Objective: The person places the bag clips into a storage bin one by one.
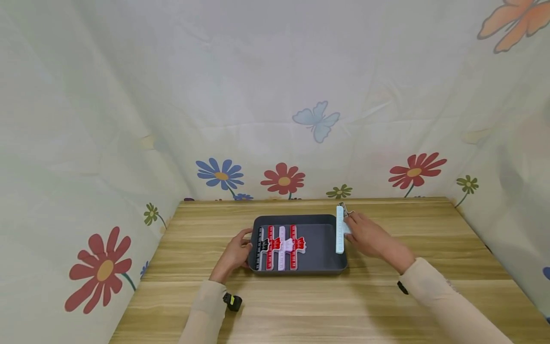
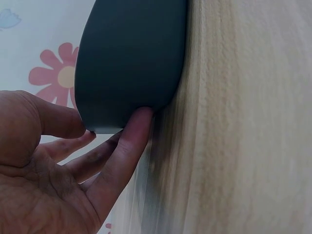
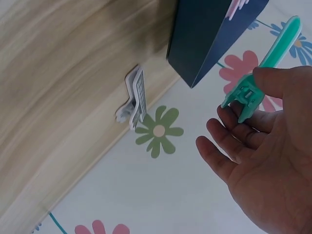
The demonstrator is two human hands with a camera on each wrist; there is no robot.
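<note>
My right hand (image 1: 367, 235) pinches a light blue sheet-music clip (image 1: 340, 230) with a long bar over the right end of the dark grey tray (image 1: 320, 273). In the right wrist view the clip (image 3: 280, 46) looks teal, its handle between thumb and fingers. My left hand (image 1: 234, 253) holds the tray's left end. The left wrist view shows the thumb at the rim and a fingertip low on the outer wall. Inside the tray, side by side, lie a black clip (image 1: 259, 248), a red clip (image 1: 269, 248), a white-lilac clip (image 1: 281, 248) and another red clip (image 1: 293, 248).
A black-and-white clip (image 3: 139, 92) lies on the wooden table (image 1: 301, 310) just past the tray's right end, partly hidden in the head view. A flower-printed cloth (image 1: 240, 119) hangs around the table's back and sides.
</note>
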